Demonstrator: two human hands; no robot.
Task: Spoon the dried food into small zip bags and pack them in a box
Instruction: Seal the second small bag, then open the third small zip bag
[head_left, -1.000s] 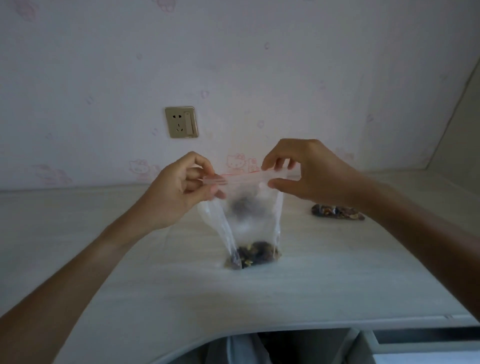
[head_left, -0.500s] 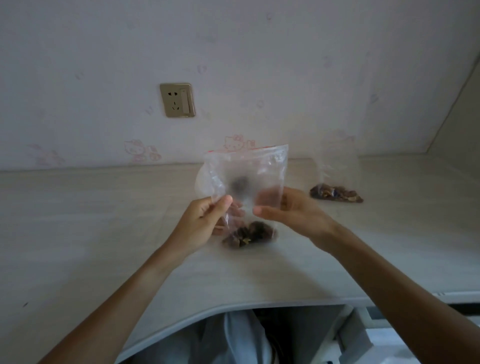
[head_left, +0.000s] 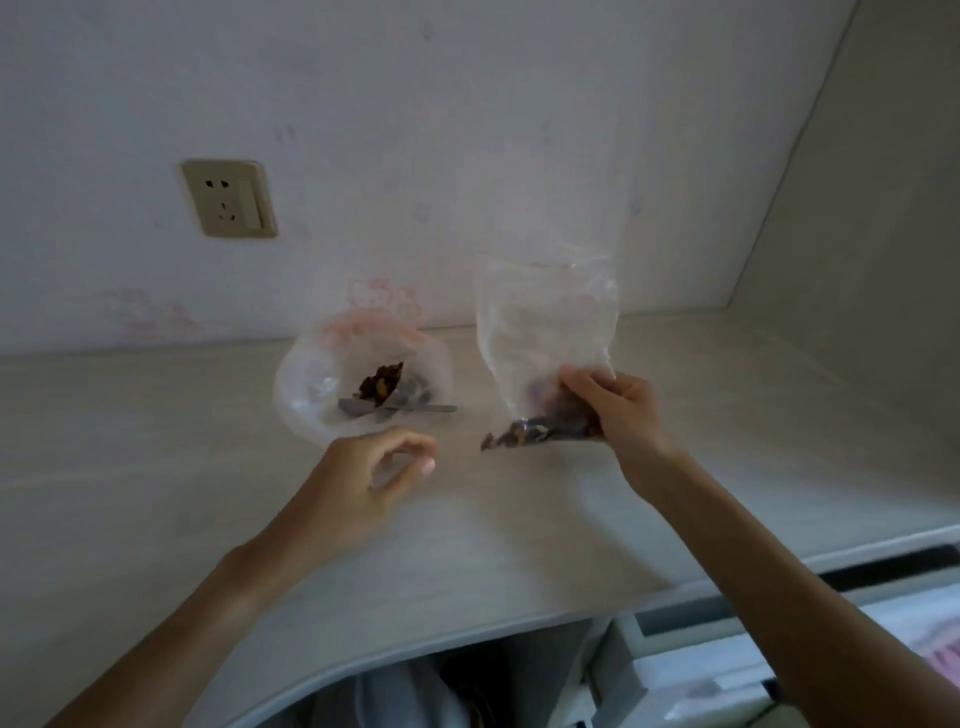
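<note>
Desk (head_left: 156, 467) of pale wood meets a wall. Far left-centre lies a large open clear bag (head_left: 358, 384) with dried food (head_left: 379, 392) and a spoon (head_left: 410, 409). Right, the right hand (head_left: 618, 415) grips a small zip bag (head_left: 545, 332) upright, dark pieces at its bottom. Near centre, the left hand (head_left: 363, 483) hovers, loosely curled, holding nothing.

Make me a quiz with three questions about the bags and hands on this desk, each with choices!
1. Where does the spoon lie?
A. in the big open bag on the desk
B. in the right hand
C. on the floor

2. What colour is the wall socket?
A. red
B. beige
C. black

3. What is the left hand doing?
A. gripping the spoon
B. holding a box
C. holding nothing

Answers: 1 A, its handle pokes out of that bag; 2 B, the plate looks beige; 3 C, only the right hand grips a small zip bag.
</note>
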